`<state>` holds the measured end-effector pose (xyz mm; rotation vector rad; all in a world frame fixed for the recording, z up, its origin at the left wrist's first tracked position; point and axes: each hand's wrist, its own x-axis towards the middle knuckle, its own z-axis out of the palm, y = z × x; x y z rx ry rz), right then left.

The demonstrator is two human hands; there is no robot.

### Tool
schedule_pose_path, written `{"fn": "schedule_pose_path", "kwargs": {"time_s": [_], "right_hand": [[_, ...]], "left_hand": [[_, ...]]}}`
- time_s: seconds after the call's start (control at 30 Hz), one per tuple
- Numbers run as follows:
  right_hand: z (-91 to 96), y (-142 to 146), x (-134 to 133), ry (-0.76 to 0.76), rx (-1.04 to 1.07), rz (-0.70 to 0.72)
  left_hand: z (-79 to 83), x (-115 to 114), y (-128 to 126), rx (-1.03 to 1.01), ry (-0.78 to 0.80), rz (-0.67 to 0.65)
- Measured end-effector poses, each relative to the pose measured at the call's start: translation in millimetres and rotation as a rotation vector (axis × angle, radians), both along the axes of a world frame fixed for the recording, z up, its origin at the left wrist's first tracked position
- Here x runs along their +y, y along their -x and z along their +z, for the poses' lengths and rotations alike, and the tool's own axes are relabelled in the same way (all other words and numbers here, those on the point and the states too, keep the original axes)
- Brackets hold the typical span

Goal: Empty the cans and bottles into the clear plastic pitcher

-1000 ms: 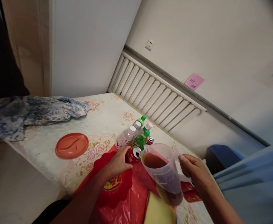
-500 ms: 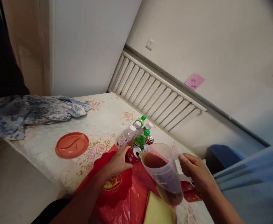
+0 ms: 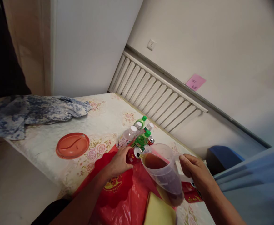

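My left hand [image 3: 118,162] is closed around a red drink can [image 3: 132,156], its silver top tilted toward the right. With my right hand [image 3: 195,170] I grip the handle of a translucent plastic pitcher [image 3: 166,179]. The pitcher leans left, and brown liquid [image 3: 154,162] inside it reaches the spout, which sits at the can's opening. Beneath both lies a red plastic sheet [image 3: 137,193] with a red scalloped piece [image 3: 104,197] bearing a gold print. A folded yellow cloth [image 3: 159,211] rests below the pitcher.
Several bottles, including a green one [image 3: 140,140] and a white-capped one [image 3: 126,137], stand behind the can. An orange divided plate [image 3: 72,146] and a blue-white cloth [image 3: 50,109] lie leftward on the flowered tablecloth [image 3: 111,109]. A red box [image 3: 193,193] is at right; a radiator [image 3: 155,93] lines the wall.
Almost nothing differs. Both hands, the can and the tilted pitcher keep the same positions, with only a very slight shift of the view.
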<state>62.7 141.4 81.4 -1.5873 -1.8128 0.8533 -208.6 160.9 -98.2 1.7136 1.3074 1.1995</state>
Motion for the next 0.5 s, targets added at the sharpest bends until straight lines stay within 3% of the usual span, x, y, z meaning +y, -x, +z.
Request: {"fn": "schedule_pose_path", "kwargs": {"time_s": [0.23,0.5], "right_hand": [[-0.3,-0.6,-0.5,0.004,0.000,0.009],[-0.4,1.4,0.2,0.014,-0.011,0.004]], "left_hand": [[-2.4,0.0,0.8,-0.016,-0.048,-0.005],[2.9,-1.5,0.4,0.000,0.006,-0.001]]}}
